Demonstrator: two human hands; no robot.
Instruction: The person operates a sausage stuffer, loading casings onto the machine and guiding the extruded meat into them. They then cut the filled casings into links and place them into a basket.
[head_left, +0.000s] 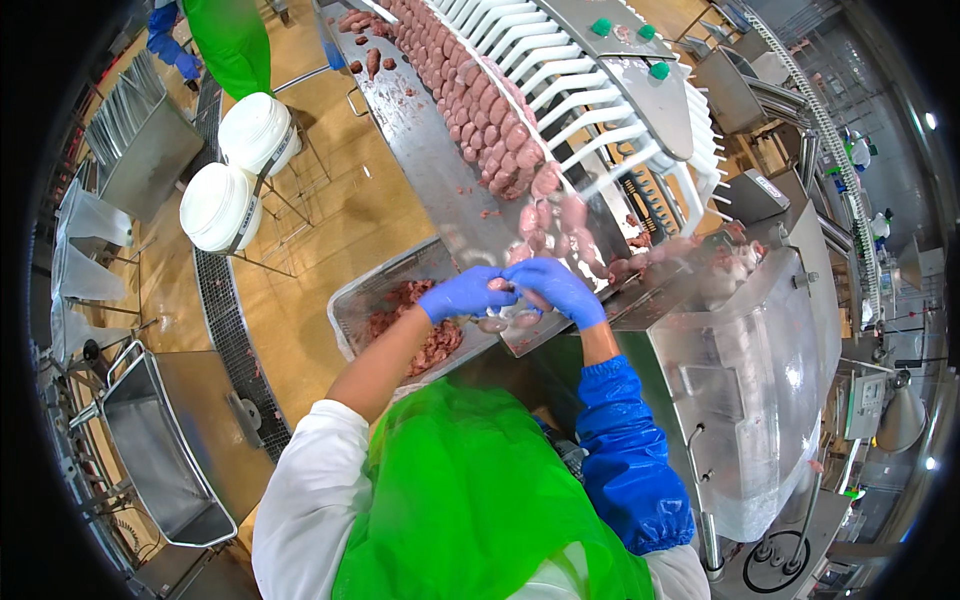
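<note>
Head view: both my gloved hands meet over one pale sausage link (498,284). My left hand (465,293) is clamped on one end; my right hand (556,288) is curled over the other, just above the lip of the steel chute (430,160). More links (480,120) lie heaped up the chute beside the white-fingered conveyor (560,90). Under my hands sits a metal tray (345,315) of meat scraps. I judge I'm separating or checking a link; next needs a firm twist without tearing the casing.

floor (340,215): tan, glossy | drain grate (232,340): dark strip | white buckets (222,205): on stands
</note>
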